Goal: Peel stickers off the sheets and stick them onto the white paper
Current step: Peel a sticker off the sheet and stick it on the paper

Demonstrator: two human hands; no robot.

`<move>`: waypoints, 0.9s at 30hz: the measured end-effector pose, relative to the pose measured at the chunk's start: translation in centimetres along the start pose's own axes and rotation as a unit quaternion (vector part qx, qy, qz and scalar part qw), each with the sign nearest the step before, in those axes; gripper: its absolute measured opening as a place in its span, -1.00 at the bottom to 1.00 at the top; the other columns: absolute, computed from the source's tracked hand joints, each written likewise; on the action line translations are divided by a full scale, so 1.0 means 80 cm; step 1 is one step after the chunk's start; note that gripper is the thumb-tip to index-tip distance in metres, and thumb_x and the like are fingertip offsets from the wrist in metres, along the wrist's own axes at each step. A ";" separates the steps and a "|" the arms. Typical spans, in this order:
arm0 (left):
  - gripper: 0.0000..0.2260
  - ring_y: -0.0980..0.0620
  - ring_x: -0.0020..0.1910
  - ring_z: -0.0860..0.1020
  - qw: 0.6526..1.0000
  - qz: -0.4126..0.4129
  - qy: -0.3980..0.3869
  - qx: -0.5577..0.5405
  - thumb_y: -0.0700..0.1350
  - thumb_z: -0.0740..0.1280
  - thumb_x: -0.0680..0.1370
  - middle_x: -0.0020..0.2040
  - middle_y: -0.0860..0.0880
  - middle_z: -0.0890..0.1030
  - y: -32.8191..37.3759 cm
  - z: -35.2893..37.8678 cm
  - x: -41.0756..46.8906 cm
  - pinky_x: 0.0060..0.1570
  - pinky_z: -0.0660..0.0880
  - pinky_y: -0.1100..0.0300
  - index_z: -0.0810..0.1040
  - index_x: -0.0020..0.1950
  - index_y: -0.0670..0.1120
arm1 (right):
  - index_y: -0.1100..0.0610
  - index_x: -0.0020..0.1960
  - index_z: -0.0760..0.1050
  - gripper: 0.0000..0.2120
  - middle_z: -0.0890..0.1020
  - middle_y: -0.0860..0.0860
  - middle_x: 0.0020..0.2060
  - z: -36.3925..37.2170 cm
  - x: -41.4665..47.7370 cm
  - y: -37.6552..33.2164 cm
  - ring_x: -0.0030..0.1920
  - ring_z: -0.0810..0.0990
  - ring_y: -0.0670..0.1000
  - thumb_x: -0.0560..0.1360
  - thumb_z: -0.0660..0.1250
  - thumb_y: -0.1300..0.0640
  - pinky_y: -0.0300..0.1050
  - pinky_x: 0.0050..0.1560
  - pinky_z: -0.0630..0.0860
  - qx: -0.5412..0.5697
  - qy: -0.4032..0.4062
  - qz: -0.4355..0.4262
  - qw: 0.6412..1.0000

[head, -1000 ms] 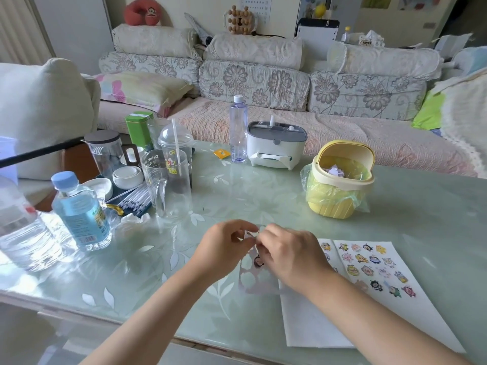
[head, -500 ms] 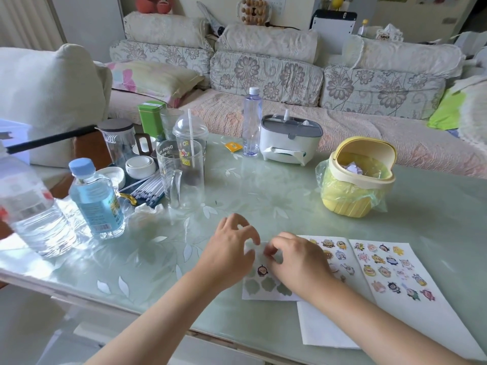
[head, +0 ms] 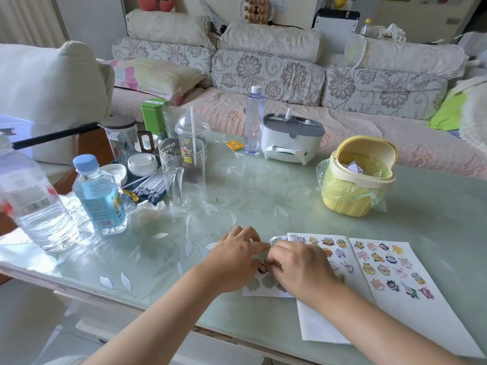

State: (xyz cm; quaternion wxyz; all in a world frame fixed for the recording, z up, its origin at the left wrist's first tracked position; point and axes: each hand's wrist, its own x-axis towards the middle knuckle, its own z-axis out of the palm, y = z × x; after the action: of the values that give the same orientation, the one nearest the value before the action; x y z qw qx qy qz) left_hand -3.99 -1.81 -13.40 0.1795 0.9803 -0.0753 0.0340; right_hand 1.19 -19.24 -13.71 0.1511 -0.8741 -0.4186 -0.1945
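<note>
while both hands meet over the near middle of the pale green glass-topped table (head: pixel 263 201), the left hand (head: pixel 235 259) has thumb and forefinger closed on a white sticker sheet with mostly empty cut-outs (head: pixel 263 287), whose far edge curls up off the glass between the hands. the right hand (head: pixel 303 267) lies just right of it, knuckles up, fingers bent down onto the same sheet. their tips are hidden beside a small dark round sticker (head: pixel 262 269), so i cannot tell whether they pinch it or only press. the sheet's near edge lies flat on the table, and both hands cover part of it. touching it on the right is a long white paper (head: pixel 320 327) with cartoon stickers at its far end. just right of that lies a second long white paper (head: pixel 432 314), its far half filled with rows of coloured cartoon stickers. far right of the hands stands a small yellow plastic bin with a green liner (head: pixel 355 191). far left are a clear glass measuring jug (head: pixel 184 177) and a blue-capped clear bottle of blue liquid (head: pixel 98 201), both well apart from the sheets.
</note>
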 end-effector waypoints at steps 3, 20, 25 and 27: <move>-0.54 0.04 0.22 0.32 1.000 0.017 0.021 0.011 -0.05 0.25 0.55 0.23 0.13 0.38 0.002 -0.001 0.000 0.21 0.36 0.15 0.25 0.42 0.23 | 0.00 -0.30 0.51 -0.88 0.53 -0.06 -0.36 0.003 -0.002 0.004 -0.40 0.55 0.01 0.25 0.45 0.13 -0.19 -0.51 0.36 0.003 0.007 0.008 1.000; -0.63 0.03 0.25 0.30 0.991 -0.050 0.048 0.111 0.16 0.22 0.53 0.25 0.10 0.33 -0.007 -0.012 0.005 0.23 0.25 0.16 0.42 0.34 0.20 | -0.07 -0.20 0.57 -0.91 0.59 -0.15 -0.22 -0.006 -0.001 0.016 -0.37 0.53 -0.09 0.39 0.41 0.12 -0.17 -0.42 0.47 0.062 0.035 0.026 0.997; -0.65 0.03 0.25 0.30 0.989 -0.066 0.112 0.070 -0.02 0.27 0.48 0.26 0.09 0.33 0.012 -0.020 0.015 0.20 0.22 0.22 0.45 0.27 0.11 | -0.10 -0.19 0.57 -0.83 0.57 -0.22 -0.16 -0.028 -0.002 0.034 -0.37 0.45 -0.18 0.35 0.47 0.15 -0.27 -0.36 0.38 0.102 0.029 0.079 0.991; -0.70 0.02 0.23 0.34 0.988 -0.037 0.141 0.048 -0.07 0.26 0.51 0.23 0.09 0.41 0.027 -0.022 0.023 0.20 0.27 0.21 0.50 0.24 0.08 | -0.09 -0.20 0.55 -0.83 0.54 -0.25 -0.19 -0.036 -0.003 0.042 -0.37 0.48 -0.16 0.36 0.49 0.14 -0.25 -0.36 0.39 0.102 0.036 0.101 0.989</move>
State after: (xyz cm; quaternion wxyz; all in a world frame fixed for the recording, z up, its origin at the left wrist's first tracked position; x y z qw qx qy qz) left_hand -2.63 -3.43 -10.85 0.1417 0.9752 -0.0115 0.1694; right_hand 3.12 -22.68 -11.62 0.2735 -0.8844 -0.3398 -0.1659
